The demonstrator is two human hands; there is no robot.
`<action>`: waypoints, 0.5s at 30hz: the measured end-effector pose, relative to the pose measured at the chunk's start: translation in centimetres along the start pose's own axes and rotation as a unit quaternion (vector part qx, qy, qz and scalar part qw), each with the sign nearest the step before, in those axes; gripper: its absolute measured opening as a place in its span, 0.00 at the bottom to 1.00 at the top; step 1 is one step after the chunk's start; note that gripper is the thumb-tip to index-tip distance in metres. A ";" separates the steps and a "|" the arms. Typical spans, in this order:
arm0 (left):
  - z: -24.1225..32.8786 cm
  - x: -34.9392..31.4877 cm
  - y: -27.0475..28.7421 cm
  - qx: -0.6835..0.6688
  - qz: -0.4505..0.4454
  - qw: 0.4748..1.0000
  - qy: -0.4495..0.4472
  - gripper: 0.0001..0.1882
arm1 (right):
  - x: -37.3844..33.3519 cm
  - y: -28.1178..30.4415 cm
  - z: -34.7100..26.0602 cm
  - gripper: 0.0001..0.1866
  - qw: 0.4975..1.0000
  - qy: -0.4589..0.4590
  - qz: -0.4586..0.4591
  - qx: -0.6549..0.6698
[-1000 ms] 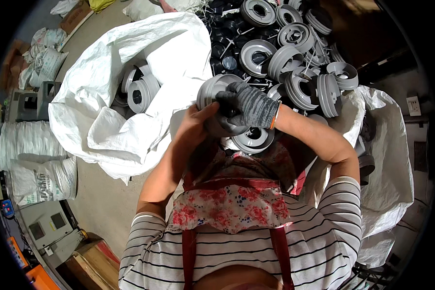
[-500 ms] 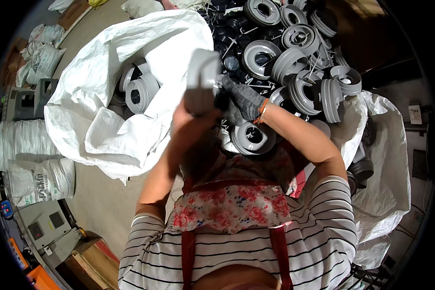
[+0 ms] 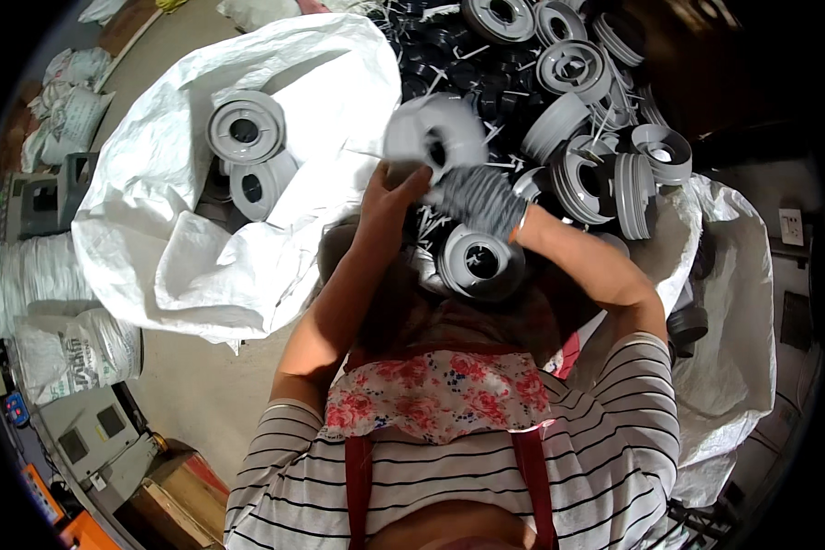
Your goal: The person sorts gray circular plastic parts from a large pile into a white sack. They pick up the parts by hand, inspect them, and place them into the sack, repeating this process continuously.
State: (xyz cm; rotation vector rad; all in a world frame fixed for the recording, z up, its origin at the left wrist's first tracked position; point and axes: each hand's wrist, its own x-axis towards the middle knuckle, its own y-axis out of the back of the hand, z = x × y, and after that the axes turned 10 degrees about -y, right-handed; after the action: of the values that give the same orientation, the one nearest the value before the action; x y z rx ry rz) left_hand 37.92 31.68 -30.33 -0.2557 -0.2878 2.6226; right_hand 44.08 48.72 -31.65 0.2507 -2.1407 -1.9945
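A round grey plastic part (image 3: 435, 136) with a dark central hole is up in front of me, smeared by motion. My bare left hand (image 3: 392, 197) grips its lower left edge, thumb and fingers closed on it. My right hand (image 3: 479, 200), in a grey-black knitted glove, is curled at the part's lower right edge; its fingertips are blurred. Below my right hand lies another grey round part (image 3: 479, 260) close to my apron. To the left, an open white woven sack (image 3: 325, 101) holds several such parts, with a flanged grey one (image 3: 246, 128) on top.
Ahead lies a heap of black plastic pieces (image 3: 431, 55) and thin white sticks. More grey rings (image 3: 573, 69) are piled at the right. Another white sack (image 3: 733, 312) stands by my right arm. A grey machine box (image 3: 87, 435) and a cardboard box (image 3: 179, 500) are at lower left.
The part that my left hand held up is gone from it, and a flanged part now lies atop the sack's contents. One ring has left the heap; a round part is now between my hands.
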 end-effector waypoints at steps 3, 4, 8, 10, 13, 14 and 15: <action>-1.6 0.9 0.8 -0.073 -0.003 0.981 0.177 0.14 | -0.5 2.4 -0.2 0.10 0.996 0.052 -0.028 0.065; -2.1 1.0 0.9 -0.091 0.005 0.971 0.219 0.13 | 0.3 1.9 2.1 0.10 0.998 -0.006 -0.006 0.057; -0.8 0.5 -0.2 -0.049 0.038 0.994 0.092 0.17 | 5.4 -1.7 10.4 0.22 0.906 -0.383 0.024 0.177; -0.6 0.9 -0.7 -0.028 0.047 0.996 0.070 0.17 | 6.9 -8.5 14.5 0.30 0.920 -0.348 -0.024 0.177; -1.2 0.3 0.5 0.029 0.070 0.996 0.051 0.19 | 8.9 -8.2 8.7 0.30 0.925 -0.296 -0.155 0.180; -0.6 0.3 0.2 0.068 0.065 0.994 0.060 0.20 | 8.8 -9.6 8.4 0.25 0.952 -0.223 -0.195 0.078; -1.0 0.3 0.3 0.044 0.069 0.995 0.049 0.21 | 9.0 -10.5 7.8 0.22 0.949 -0.236 -0.187 0.095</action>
State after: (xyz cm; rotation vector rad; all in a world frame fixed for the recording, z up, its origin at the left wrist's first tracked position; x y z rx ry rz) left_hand 37.74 31.75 -31.37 -0.3846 -0.1237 2.7403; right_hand 33.14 53.15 -42.30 0.2407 -2.7685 -2.2269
